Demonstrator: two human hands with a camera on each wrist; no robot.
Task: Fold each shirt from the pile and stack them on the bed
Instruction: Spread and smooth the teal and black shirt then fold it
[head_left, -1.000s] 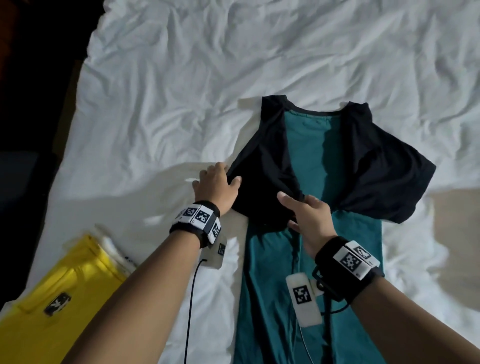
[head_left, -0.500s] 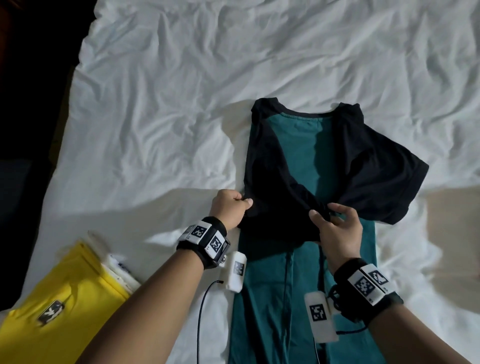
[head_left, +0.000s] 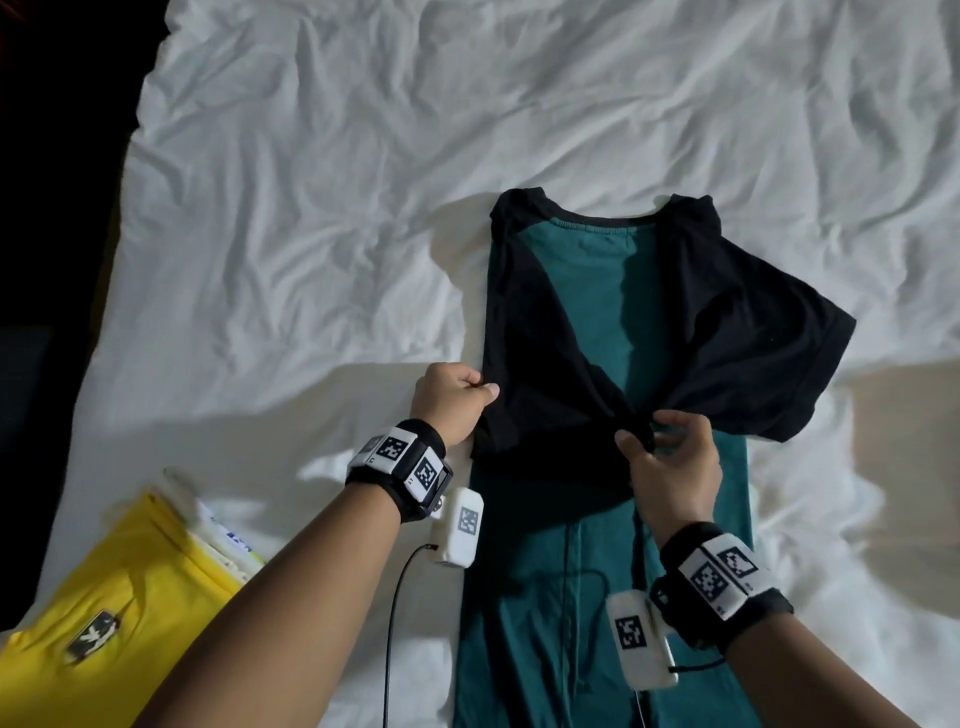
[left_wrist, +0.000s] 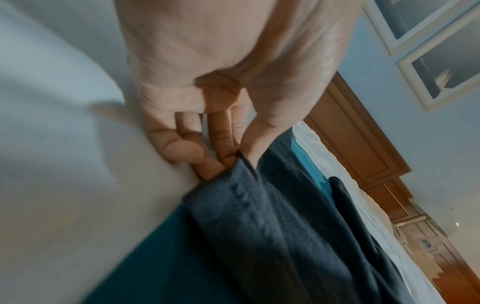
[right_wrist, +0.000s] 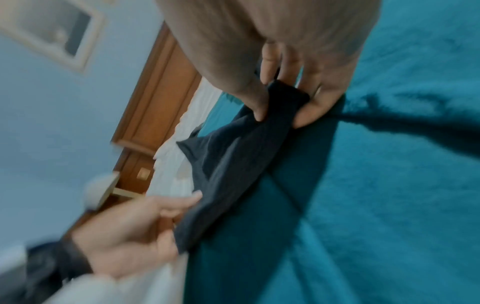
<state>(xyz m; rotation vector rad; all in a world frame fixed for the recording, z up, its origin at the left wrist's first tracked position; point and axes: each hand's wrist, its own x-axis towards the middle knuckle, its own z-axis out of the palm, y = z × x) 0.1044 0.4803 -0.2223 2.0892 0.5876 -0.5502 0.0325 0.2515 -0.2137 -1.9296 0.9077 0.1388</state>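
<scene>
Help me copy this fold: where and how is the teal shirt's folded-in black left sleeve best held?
By the two ends of its hem. The black left sleeve lies folded over the teal cotton shirt, hem towards the person. Left hand pinches the outer corner from the left, right hand the inner corner from the near side, so the hem probably stays taut.

No wording can be read; the yellow shirt (head_left: 104, 613) bears a small dark label, illegible.

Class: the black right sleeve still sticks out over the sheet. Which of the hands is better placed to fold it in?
Probably the right hand: it is nearer the right sleeve. The left hand pinches the opposite edge.
</scene>
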